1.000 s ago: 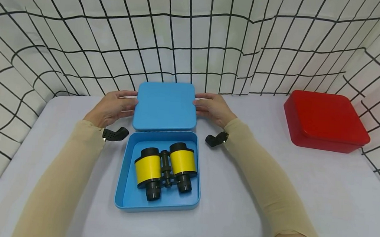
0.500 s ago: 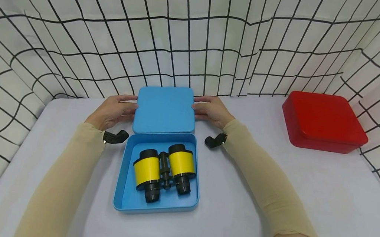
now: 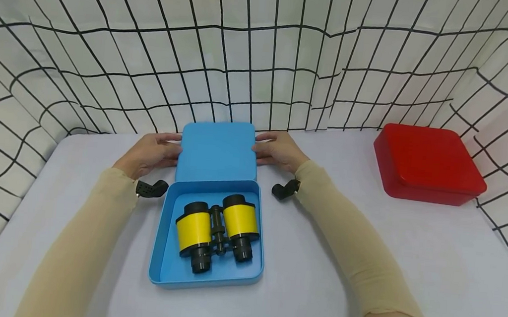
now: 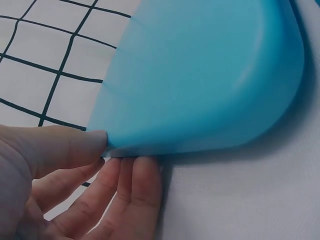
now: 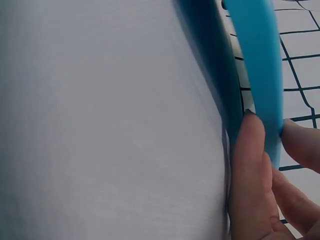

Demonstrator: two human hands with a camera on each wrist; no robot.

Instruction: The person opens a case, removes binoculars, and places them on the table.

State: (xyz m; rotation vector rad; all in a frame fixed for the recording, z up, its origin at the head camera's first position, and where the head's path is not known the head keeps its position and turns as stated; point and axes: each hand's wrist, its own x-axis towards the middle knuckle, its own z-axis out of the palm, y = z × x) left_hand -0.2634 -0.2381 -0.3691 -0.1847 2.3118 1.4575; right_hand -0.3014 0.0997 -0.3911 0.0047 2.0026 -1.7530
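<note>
A blue box lid (image 3: 217, 153) lies top side up at the far edge of a matching blue box base (image 3: 208, 285). Inside the base rest yellow and black binoculars (image 3: 194, 231). My left hand (image 3: 149, 154) pinches the lid's left side; in the left wrist view the thumb (image 4: 75, 145) is at the lid's corner edge and the fingertips (image 4: 146, 175) are beneath it. The right hand (image 3: 280, 150) holds the opposite side. Seen from the right wrist, the lid's wall (image 5: 262, 65) passes between a finger (image 5: 250, 150) and the thumb (image 5: 302, 145).
A red lidded box (image 3: 430, 162) stands at the far right of the white-covered table (image 3: 316, 283). White panels with a black grid (image 3: 262, 54) rise behind and at both sides. Each wrist wears a small black camera (image 3: 152, 189).
Both hands have brought the lid slightly down and nearer the base. The binoculars stay put in it. The whole head view has shifted a little.
</note>
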